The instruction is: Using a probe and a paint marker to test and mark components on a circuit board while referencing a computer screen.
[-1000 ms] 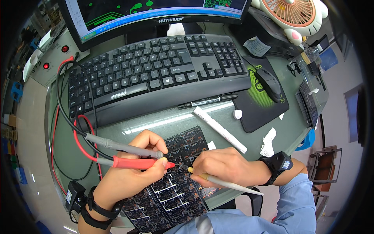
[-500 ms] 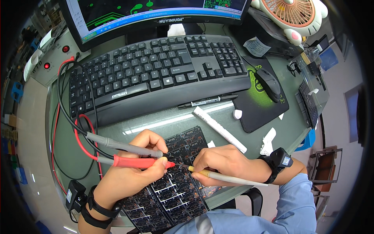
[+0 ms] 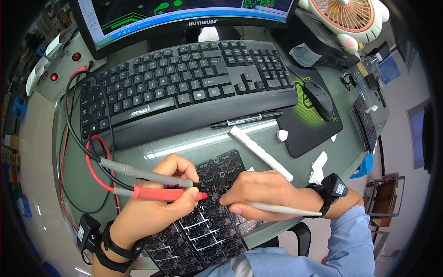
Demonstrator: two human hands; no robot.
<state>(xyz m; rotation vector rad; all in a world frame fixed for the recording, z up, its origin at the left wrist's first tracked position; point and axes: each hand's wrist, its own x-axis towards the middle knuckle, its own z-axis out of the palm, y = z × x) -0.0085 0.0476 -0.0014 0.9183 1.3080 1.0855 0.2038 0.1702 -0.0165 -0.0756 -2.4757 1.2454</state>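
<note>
In my left hand [image 3: 159, 214] are two test probes, a red probe [image 3: 157, 193] and a grey probe [image 3: 143, 171] with a black front end. Both point right, close together, over the upper part of a dark circuit board panel [image 3: 214, 226] with repeated round patterns. My right hand [image 3: 263, 191] grips a slim tool with a whitish handle [image 3: 286, 209]; its working end is hidden under my fingers. My right fingertips are at the board surface, just right of the red probe's tip. Whether the probe tips touch the board is too small to tell.
Beyond the board lie a black keyboard [image 3: 184, 104], a black marker [image 3: 247, 119], and an uncapped white marker [image 3: 260, 153] with its cap [image 3: 282, 135]. A mouse [image 3: 318, 99] sits on its pad at right. Probe cables [image 3: 69, 124] loop at left from a box with red lights [image 3: 64, 76].
My right hand has shifted slightly left over the board, and its fingers now cover the tool's yellowish front end. My left hand and the probes are almost unchanged.
</note>
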